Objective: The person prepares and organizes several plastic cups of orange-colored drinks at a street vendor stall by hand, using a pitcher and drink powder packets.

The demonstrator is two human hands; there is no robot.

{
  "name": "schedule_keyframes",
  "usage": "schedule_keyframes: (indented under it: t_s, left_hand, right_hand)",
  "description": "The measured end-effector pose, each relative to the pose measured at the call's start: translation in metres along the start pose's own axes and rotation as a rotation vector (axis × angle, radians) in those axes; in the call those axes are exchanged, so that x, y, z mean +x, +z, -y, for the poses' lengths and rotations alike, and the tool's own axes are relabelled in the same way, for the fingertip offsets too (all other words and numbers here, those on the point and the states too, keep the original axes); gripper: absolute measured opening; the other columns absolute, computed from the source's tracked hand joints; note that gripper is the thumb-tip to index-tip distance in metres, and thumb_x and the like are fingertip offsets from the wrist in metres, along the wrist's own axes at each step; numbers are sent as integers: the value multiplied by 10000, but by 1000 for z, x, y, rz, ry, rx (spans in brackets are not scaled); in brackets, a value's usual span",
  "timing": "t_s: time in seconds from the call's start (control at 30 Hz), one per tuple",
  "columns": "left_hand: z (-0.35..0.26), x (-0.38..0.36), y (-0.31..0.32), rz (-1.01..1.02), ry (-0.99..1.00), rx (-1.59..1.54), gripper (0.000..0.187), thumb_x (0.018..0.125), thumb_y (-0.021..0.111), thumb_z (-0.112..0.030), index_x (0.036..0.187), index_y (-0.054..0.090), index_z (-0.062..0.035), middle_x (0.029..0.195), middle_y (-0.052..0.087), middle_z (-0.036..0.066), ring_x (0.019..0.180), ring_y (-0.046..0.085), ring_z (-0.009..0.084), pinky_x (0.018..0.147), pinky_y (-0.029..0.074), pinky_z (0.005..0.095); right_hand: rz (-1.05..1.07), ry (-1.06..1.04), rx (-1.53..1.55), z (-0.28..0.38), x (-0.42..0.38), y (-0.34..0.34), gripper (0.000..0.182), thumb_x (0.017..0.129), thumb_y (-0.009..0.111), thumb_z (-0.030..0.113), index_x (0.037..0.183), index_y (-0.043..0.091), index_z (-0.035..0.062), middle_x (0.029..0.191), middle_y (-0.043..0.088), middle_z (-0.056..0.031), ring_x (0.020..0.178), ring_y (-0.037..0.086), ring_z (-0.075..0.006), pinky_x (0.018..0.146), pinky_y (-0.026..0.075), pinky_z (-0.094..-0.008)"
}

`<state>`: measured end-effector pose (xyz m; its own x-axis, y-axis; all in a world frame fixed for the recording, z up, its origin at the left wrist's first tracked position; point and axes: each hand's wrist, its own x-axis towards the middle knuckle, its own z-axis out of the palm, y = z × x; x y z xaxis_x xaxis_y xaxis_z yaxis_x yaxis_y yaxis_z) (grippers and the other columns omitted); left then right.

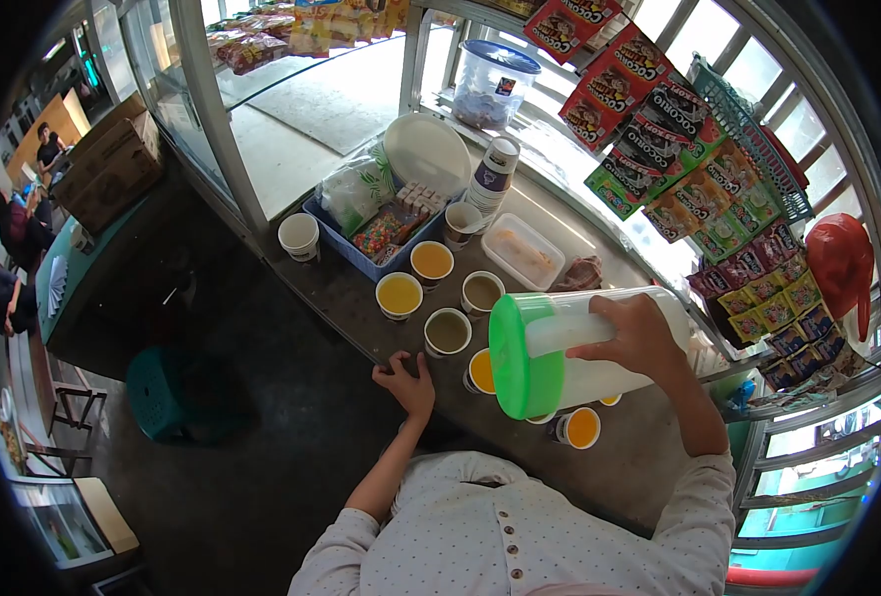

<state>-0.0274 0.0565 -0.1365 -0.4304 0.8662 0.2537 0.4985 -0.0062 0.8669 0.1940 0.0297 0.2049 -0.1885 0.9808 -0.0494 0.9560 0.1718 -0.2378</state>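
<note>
A clear pitcher with a green lid [525, 382] is tilted over the counter, its handle gripped by my right hand [639, 338]. Its lid end points left, above several paper cups. One cup of orange drink [480, 372] is partly covered by the lid, and another orange cup [581, 428] stands below the pitcher. My left hand [405, 383] rests at the counter's edge with fingers apart, holding nothing. Closest to it is a cup of brownish-green drink [447, 333]. Behind are a second brownish cup [481, 295] and two yellow-orange cups [400, 296].
A blue basket [366, 263] holds packets and a lid. Beside it are an empty-looking cup [299, 237], stacked cups [490, 179] and a plastic food box [523, 252]. Snack sachets [659, 129] hang at right. A green stool [167, 395] stands on the floor; people sit far left.
</note>
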Motion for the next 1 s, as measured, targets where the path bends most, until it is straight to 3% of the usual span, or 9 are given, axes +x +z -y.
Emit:
schedule_keyframes:
  t_s: [0.27,0.67,0.97,1.0]
  left_hand:
    - [2,0,1,3,-8,5,262,823,678,-181,1006,525,-72,1104,325,203,1015,357,337,911,317,411]
    - [2,0,1,30,-27,-18,279,829,681,-191,1014,510,-72,1106,299,189,1035,321,331,944,281,406]
    - [0,1,-1,21,-15,-12,259,826,676,-172,1008,523,-71,1113,329,207,1036,356,343,922,310,409]
    - [1,1,0,17,-4,-10,258,827,674,-171,1009,523,-69,1116,329,209,1039,356,344,923,310,409]
  right_hand:
    - [43,16,-30,6,4,-4,630,683,673,644,853,622,41,687,638,-143,677,654,-298,716,506,-408]
    - [-62,54,94,-11,-7,-3,637,659,723,592,882,635,3,660,633,-141,606,636,-285,657,492,-388]
    - [-256,347,160,-62,-60,1,702,610,784,534,1071,634,26,923,569,-155,909,481,-290,835,412,-389]
    - [-322,332,148,-66,-66,3,734,613,751,584,1061,632,15,898,553,-147,892,473,-278,813,402,-383]
